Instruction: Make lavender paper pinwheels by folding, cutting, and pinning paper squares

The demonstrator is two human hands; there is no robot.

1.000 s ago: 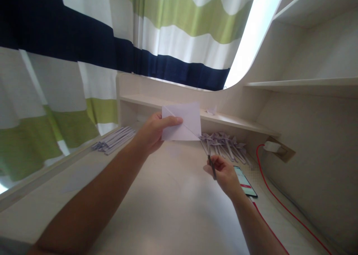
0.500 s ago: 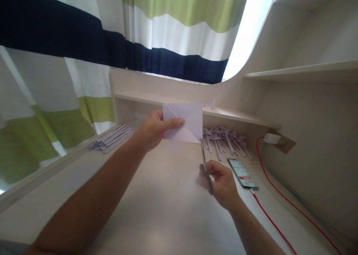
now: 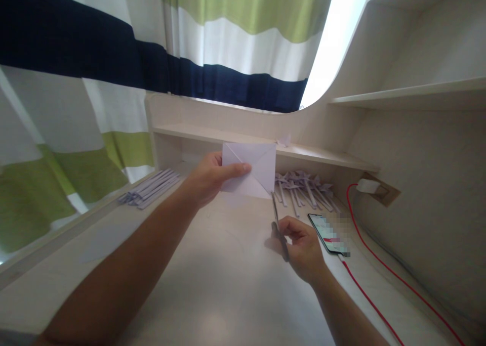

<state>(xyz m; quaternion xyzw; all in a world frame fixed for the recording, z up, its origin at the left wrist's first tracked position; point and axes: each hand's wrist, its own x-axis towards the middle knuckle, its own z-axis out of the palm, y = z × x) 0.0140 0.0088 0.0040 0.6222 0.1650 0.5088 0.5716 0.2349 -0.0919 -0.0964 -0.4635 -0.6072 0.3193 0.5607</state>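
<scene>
My left hand (image 3: 207, 178) pinches a pale lilac sheet of paper (image 3: 253, 168) by its left edge and holds it upright above the desk. The sheet shows diagonal creases. My right hand (image 3: 301, 247) grips a pair of scissors (image 3: 277, 219) by the handles, blades pointing up. The blade tips sit just under the sheet's lower right corner.
Behind the scissors lies a heap of folded lilac paper pieces (image 3: 304, 189). A bundle of paper strips (image 3: 150, 188) lies at the left. A phone (image 3: 328, 234) on a red cable (image 3: 383, 280) lies at the right, plugged into a wall charger (image 3: 368, 185). A low shelf (image 3: 322, 156) runs along the back.
My right hand has brought the scissors left and up, from near the phone to under the sheet's lower right corner. The sheet stays in my left hand.
</scene>
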